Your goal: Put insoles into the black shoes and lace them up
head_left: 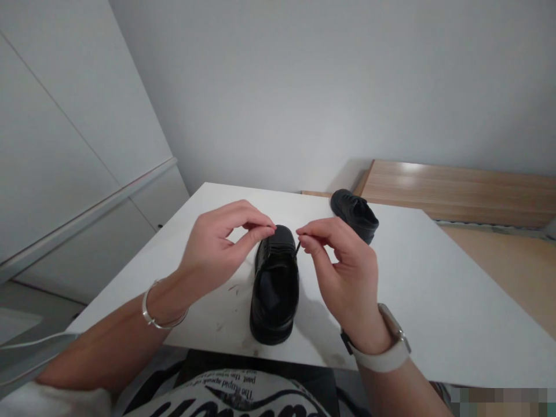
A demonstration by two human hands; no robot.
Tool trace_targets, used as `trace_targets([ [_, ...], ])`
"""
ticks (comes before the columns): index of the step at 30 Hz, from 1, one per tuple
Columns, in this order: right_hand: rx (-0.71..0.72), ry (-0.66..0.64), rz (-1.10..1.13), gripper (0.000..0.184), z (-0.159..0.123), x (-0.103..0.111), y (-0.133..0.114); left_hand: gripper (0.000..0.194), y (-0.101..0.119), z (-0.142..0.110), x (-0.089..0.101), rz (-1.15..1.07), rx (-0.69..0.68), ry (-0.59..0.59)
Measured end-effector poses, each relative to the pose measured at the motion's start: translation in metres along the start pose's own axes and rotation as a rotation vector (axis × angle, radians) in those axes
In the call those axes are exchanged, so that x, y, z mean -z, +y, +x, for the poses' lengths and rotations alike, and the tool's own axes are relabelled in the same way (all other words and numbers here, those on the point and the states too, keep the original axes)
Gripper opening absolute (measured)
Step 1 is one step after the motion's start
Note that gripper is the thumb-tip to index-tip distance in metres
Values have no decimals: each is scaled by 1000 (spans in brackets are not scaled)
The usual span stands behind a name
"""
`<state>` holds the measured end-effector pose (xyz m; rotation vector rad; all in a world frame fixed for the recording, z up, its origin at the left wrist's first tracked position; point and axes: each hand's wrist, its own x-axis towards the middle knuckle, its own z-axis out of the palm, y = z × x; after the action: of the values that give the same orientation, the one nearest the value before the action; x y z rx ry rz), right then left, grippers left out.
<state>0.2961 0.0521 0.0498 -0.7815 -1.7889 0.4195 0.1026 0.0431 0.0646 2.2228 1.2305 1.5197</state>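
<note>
Head: black shoe [275, 289] between hands, laces pinched.

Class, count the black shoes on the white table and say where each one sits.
2. One black shoe stands at the near edge between both hands; the second shoe lies at the far edge, right of it.

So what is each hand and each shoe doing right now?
Left hand: fingers pinched shut above the near shoe.
Right hand: pinching a black lace.
Near shoe: upright on the white table, heel toward the person.
Far shoe: upright, untouched, beyond the right hand.
</note>
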Motion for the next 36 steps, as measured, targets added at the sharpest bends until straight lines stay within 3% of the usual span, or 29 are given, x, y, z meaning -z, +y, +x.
trace_targets([
  [3,-35,28,88,12,4,-3,-3,8,-1,1,-4,-136,83,29],
  [7,-11,-28,115,12,2,-13,-2,14,-12,-5,-20,-437,306,-120],
  [11,-61,-25,179,10,0,-18,1,32,-20,-6,-28,-683,442,-250],
  [18,-175,-33,387,8,1,-17,10,36,-20,-8,-22,-739,460,-438],
  [22,-202,-76,446,5,0,-15,11,33,-19,-10,-20,-780,543,-503],
  [24,-227,-125,501,15,-1,-14,12,33,-17,-8,-17,-773,544,-511],
  [26,-282,-172,513,23,-2,-14,16,26,-15,-6,-12,-678,435,-529],
  [28,-342,-248,483,24,-5,-15,21,18,-12,-6,-6,-459,226,-502],
  [33,-390,-433,482,25,-8,-15,29,23,-9,-12,0,123,-342,-296],
  [36,-464,-419,582,23,-9,-13,29,22,-10,-18,-3,229,-425,-245],
])
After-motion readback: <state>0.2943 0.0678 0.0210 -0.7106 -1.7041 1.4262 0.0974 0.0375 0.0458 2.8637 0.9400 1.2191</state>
